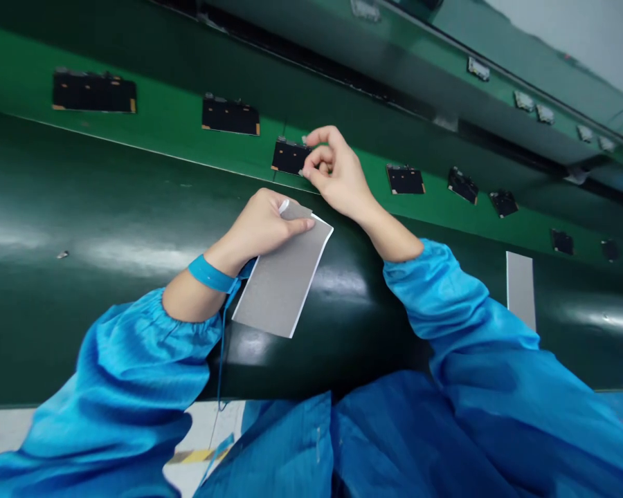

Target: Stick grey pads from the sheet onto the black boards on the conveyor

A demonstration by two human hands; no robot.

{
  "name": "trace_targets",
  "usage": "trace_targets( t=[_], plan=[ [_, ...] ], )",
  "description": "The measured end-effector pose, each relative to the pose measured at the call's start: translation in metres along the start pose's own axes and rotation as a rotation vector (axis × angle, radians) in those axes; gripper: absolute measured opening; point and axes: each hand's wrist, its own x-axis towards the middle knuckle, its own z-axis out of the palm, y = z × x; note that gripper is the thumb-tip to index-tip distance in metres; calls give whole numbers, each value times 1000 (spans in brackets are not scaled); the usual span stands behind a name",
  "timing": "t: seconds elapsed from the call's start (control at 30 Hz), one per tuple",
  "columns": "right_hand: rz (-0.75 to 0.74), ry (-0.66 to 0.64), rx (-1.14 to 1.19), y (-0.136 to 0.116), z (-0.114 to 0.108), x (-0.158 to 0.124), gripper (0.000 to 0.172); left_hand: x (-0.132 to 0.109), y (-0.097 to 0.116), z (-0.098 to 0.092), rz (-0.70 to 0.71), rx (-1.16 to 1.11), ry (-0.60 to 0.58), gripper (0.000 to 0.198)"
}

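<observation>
My left hand (262,225) is closed on a sheet of grey stickers or pads with white edges (283,283), thumb on top. The sheet slants over the dark green bench front, its upper edge partly curled. A blue band with a cord circles my left wrist. Above and to the right, my right hand (337,166) has its fingers bent and thumb curled in at the right edge of a black flat board with small orange patches (289,156). Small pale bits show at its fingertips; what they are is unclear. The hand covers the board's right side.
More black boards, such as one at the left (93,93) and one at the right (405,180), lie along the green belt (171,114). Another grey sheet (520,287) lies on the bench at right. Small pale parts (478,68) sit on a far line.
</observation>
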Motion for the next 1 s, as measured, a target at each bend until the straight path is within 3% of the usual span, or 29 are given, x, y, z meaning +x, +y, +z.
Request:
trace_targets(
  t=[0.13,0.23,0.7,1.0],
  plan=[
    [14,-117,22,11,15,46,38,1,-2,0,-6,-23,-13,34],
    [18,-171,13,14,24,59,41,2,-3,1,-12,-34,-25,32],
    [88,-163,-226,8,4,46,37,2,-2,2,15,-36,-10,26],
    [174,-165,-187,13,-13,37,41,-2,1,3,-23,-51,34,27]
  ],
)
